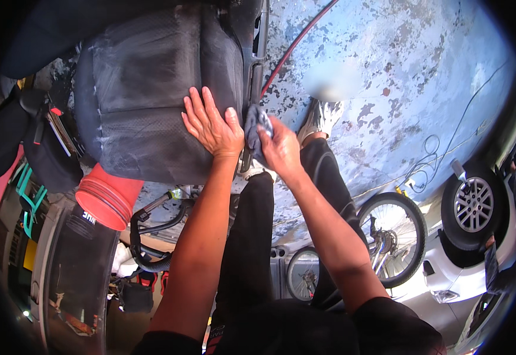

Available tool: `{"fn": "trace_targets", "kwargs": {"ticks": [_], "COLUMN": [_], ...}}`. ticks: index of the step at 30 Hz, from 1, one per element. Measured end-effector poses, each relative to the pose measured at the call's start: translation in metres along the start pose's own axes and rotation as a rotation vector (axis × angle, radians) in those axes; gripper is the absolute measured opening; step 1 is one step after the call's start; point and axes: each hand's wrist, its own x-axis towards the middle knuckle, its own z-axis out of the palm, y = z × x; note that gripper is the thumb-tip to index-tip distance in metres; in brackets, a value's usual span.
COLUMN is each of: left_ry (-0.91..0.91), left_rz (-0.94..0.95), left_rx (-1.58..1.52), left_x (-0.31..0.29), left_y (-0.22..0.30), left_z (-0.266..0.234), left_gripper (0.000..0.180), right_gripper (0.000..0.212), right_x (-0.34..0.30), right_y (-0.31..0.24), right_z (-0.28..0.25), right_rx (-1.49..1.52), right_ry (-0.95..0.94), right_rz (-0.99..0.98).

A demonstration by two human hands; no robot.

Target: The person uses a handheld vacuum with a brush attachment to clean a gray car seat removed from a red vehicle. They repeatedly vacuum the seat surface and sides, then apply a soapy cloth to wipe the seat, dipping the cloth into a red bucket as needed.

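Observation:
A black car seat (pixel 145 89) with pale, dusty smears over its cushion fills the upper left. My left hand (pixel 212 127) lies flat on the side of the cushion, fingers stretched out and holding nothing. In my right hand (pixel 280 144) is a bunched grey cloth (pixel 257 131), gripped against the seat's side edge by the plastic side trim (pixel 254 80). The cloth hides part of that trim.
A red hose (pixel 299 38) runs over the worn blue floor (pixel 388 89). Below the seat stands a red bucket (pixel 107 198), with a black vacuum hose (pixel 142 242) beside it. A bicycle wheel (pixel 419 236), a car wheel (pixel 474 204) and a coiled cable (pixel 426 163) are at right.

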Motion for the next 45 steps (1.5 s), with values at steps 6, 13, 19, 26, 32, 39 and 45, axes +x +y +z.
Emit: {"fn": "trace_targets", "kwargs": {"ticks": [6,13,19,26,32,39,45], "left_ry": [0.05,-0.059,-0.219,-0.352,-0.322,-0.285,-0.475], "left_rz": [-0.009,-0.117,-0.016,-0.01,-0.047,0.017,-0.097], "left_rx": [0.007,0.098,-0.035,-0.374,-0.484,-0.47,-0.356], "left_x": [0.006,0.07,0.121,0.141,0.14,0.145,0.151], "left_y": [0.003,0.048,0.022,-0.018,-0.029,-0.035,-0.034], "left_z": [0.003,-0.035,-0.03,-0.029,-0.017,-0.013,-0.022], "left_gripper": [0.098,0.085,0.045,0.036,0.041,0.036,0.043], "right_gripper": [0.05,0.056,0.057,0.057,0.055,0.051,0.057], "right_x": [0.127,0.082,0.065,0.13,0.09,0.097,-0.046], "right_y": [-0.114,-0.025,-0.017,-0.089,-0.061,-0.064,-0.002], "right_z": [0.017,-0.011,-0.031,0.013,0.019,0.046,0.054], "right_rx": [-0.307,0.046,0.315,-0.206,-0.114,-0.173,-0.017], "right_ry": [0.25,0.293,0.156,0.182,0.214,0.403,0.024], "right_rz": [-0.66,-0.236,-0.225,-0.434,-0.407,-0.53,-0.09]}}
